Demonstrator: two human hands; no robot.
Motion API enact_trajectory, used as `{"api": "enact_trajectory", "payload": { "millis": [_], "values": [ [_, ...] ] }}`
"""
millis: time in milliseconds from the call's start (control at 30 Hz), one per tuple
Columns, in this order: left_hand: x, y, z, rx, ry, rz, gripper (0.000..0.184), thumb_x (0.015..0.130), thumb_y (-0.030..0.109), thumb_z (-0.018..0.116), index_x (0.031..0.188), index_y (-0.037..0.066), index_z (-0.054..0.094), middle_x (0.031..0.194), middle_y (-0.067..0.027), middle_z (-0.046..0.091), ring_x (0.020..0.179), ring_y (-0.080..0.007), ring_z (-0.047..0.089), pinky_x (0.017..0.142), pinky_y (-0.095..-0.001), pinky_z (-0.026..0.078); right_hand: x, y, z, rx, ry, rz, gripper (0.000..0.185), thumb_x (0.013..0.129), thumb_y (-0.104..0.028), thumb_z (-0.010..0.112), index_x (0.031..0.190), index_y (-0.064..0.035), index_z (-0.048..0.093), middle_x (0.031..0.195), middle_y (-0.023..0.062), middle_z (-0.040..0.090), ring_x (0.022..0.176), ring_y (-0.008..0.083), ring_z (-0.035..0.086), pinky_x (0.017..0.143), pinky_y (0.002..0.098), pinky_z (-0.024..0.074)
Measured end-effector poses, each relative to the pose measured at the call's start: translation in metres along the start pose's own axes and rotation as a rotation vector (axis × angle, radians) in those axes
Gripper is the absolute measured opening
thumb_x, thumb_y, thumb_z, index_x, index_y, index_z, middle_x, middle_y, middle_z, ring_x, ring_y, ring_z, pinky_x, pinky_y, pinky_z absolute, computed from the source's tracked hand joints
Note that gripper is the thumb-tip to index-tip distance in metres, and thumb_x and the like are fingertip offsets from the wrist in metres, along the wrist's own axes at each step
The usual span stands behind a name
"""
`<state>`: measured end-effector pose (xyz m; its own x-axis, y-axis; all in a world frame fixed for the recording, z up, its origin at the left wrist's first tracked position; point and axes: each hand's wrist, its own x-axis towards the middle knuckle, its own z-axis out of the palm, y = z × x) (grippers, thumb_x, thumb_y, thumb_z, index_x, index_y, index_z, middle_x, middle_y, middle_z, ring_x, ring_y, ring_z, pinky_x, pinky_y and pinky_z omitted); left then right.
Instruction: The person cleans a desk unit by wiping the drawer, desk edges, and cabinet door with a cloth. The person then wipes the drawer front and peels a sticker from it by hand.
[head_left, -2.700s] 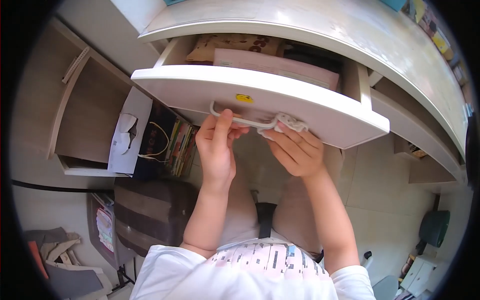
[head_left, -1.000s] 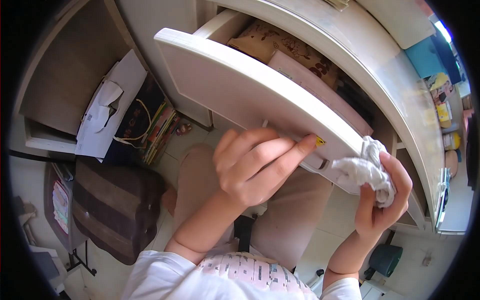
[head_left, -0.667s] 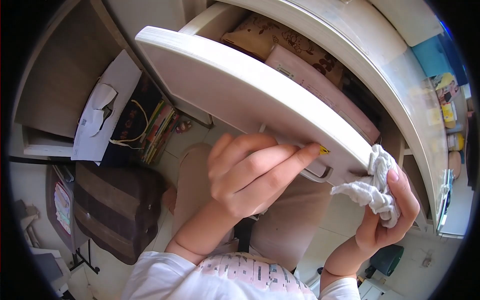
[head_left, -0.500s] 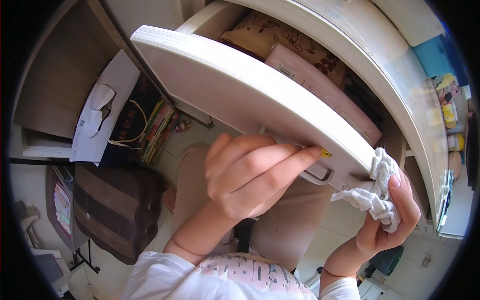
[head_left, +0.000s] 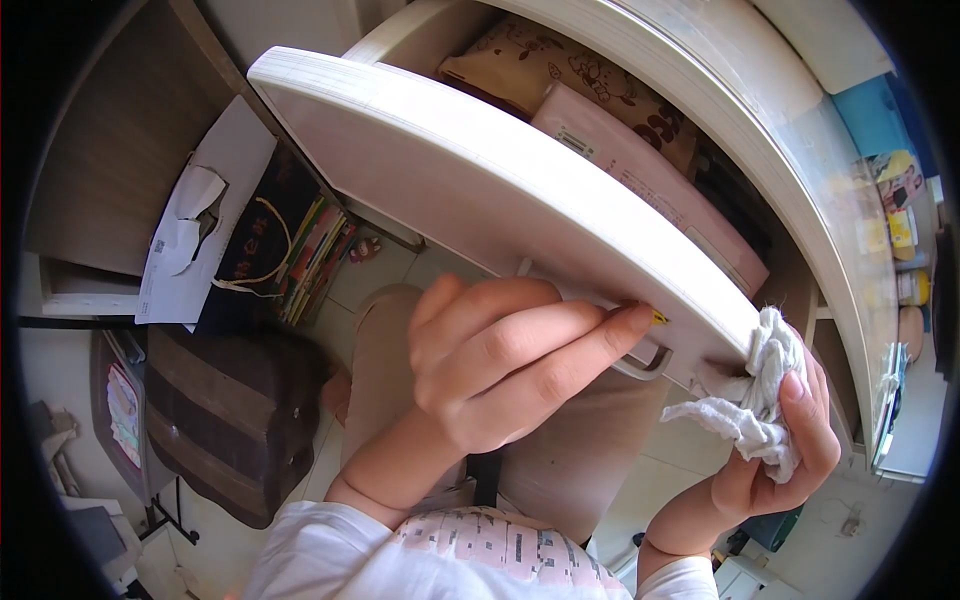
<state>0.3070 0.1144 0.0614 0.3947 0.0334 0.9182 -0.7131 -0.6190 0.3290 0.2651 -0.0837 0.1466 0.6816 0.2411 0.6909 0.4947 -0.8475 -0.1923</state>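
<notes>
My left hand (head_left: 520, 360) is closed, its fingertips at a small yellow sticker (head_left: 660, 317) on the front of a pulled-out drawer. Whether the sticker is lifted from the surface cannot be seen under the fingers. Just below it is the drawer handle (head_left: 648, 365), partly covered by this hand. Crumpled in my right hand (head_left: 800, 440) is a white cloth (head_left: 775, 375), which touches the right end of the white drawer front (head_left: 500, 155). Inside the drawer lie a pink package (head_left: 640, 180) and a patterned beige bag (head_left: 570, 75).
A brown striped cushioned seat (head_left: 235, 425) stands at lower left. Above it are a torn white paper bag (head_left: 190, 235), a dark bag (head_left: 258, 250) and a row of books (head_left: 320, 260). Coloured items stand at right behind a clear panel (head_left: 820, 150).
My left fingertips have shifted slightly right and down, covering more of the yellow sticker. The right hand and cloth have moved slightly downward along with the drawer front's right end.
</notes>
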Motion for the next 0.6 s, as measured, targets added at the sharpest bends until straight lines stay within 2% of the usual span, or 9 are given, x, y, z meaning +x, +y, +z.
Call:
{"api": "enact_trajectory", "payload": {
  "millis": [200,267,300,367,600],
  "values": [
    [0.002,0.003,-0.007,0.011,-0.089,0.001,0.034,0.073,0.018,0.071,0.106,0.015,0.078,0.094,0.0065,0.068,0.074,-0.0101,0.062,0.062,-0.0258,0.039,0.0,0.001,-0.001,0.029,-0.015,-0.011,0.04,0.101,-0.049,0.047,0.122,-0.0151,0.051,0.106,0.026,0.07,0.087,0.038,0.071,0.079,0.0421,0.0548],
    [0.002,0.01,-0.013,-0.019,-0.18,-0.096,0.037,0.067,0.006,0.087,0.101,0.015,0.077,0.094,0.0063,0.065,0.08,-0.0144,0.063,0.072,-0.0295,0.045,0.0,0.002,0.0,0.024,-0.013,-0.012,0.041,0.101,-0.05,0.047,0.122,-0.0151,0.051,0.105,0.026,0.07,0.087,0.038,0.071,0.078,0.0423,0.0549],
    [0.001,0.008,-0.011,-0.018,-0.178,-0.097,0.037,0.067,0.006,0.087,0.101,0.015,0.077,0.094,0.0063,0.065,0.08,-0.0144,0.063,0.072,-0.0295,0.045,0.0,0.003,0.0,0.02,-0.01,-0.013,0.041,0.101,-0.05,0.046,0.122,-0.0151,0.051,0.105,0.0261,0.07,0.087,0.0379,0.071,0.077,0.0425,0.055],
    [-0.002,0.0,-0.005,-0.005,-0.061,0.0,0.034,0.074,0.019,0.071,0.108,0.014,0.078,0.096,0.006,0.069,0.076,-0.0097,0.063,0.063,-0.0255,0.038,0.0,0.002,0.0,0.017,-0.016,-0.02,0.041,0.101,-0.05,0.046,0.122,-0.0153,0.051,0.105,0.0261,0.07,0.087,0.0379,0.071,0.077,0.0425,0.055],
    [-0.001,0.0,-0.004,0.015,-0.062,0.0,0.033,0.074,0.018,0.071,0.106,0.013,0.078,0.097,0.0052,0.068,0.075,-0.0107,0.064,0.063,-0.026,0.039,0.003,0.0,-0.002,-0.005,-0.043,-0.041,0.039,0.101,-0.05,0.047,0.123,-0.018,0.052,0.104,0.0252,0.07,0.086,0.0379,0.071,0.076,0.0425,0.0552]
  ]
}}
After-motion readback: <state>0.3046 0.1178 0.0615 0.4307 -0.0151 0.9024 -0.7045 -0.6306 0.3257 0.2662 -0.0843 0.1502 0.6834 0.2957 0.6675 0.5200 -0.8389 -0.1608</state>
